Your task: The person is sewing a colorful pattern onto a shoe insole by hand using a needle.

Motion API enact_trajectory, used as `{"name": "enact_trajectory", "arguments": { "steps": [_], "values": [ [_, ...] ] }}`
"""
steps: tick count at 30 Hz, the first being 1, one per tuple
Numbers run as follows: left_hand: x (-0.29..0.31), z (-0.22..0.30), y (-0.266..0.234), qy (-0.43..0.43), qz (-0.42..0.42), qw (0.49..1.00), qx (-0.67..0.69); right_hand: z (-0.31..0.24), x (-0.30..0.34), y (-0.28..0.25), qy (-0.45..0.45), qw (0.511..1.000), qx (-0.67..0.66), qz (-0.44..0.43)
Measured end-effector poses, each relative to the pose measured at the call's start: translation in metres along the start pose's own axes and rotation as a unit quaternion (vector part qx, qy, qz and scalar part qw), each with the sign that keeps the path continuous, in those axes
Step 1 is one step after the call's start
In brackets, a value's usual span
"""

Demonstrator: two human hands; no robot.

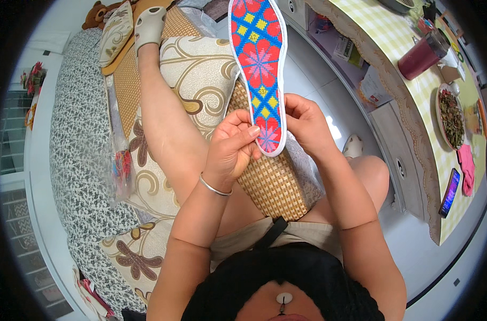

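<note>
An embroidered insole (259, 64) with a white edge is held up in front of me, its narrower heel end toward me. Red and pink flowers, blue bands and yellow diamonds cover its face. My left hand (234, 144) pinches the heel at its left edge, thumb on the patterned side. On the other edge, a little higher, my right hand (306, 122) grips the insole with bent fingers. The far toe end runs out of the top of the picture. A silver bangle circles my left wrist.
Left of me, a clear bag with coloured threads (121, 166) lies on the patterned sofa (83, 134). At right, a table (414, 112) with a checked cloth bears a dark red tumbler (424, 54), a plate of dried pods or leaves (450, 115), a phone (449, 192) and a pink cloth (466, 168).
</note>
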State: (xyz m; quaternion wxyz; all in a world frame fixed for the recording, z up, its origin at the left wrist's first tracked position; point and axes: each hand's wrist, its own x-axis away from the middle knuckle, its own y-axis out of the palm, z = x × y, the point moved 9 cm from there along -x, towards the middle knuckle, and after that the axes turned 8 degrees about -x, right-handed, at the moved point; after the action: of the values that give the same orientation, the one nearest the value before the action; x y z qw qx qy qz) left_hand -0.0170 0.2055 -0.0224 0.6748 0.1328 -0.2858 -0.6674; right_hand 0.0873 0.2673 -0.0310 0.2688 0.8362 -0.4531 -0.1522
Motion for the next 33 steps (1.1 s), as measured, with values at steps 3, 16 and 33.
{"name": "enact_trajectory", "arguments": {
  "steps": [3, 16, 33],
  "values": [
    [0.001, 0.000, -0.007, 0.003, 0.036, 0.999, -0.033, 0.008, 0.001, 0.003, 0.020, 0.999, -0.041, 0.001],
    [0.005, 0.010, -0.017, 0.067, 0.117, 0.970, -0.200, -0.062, 0.029, 0.047, -0.388, 0.807, 0.444, 0.020],
    [0.007, 0.007, -0.022, 0.062, 0.159, 0.964, -0.203, -0.073, 0.031, 0.010, -0.255, 0.901, 0.334, 0.108]
  ]
}}
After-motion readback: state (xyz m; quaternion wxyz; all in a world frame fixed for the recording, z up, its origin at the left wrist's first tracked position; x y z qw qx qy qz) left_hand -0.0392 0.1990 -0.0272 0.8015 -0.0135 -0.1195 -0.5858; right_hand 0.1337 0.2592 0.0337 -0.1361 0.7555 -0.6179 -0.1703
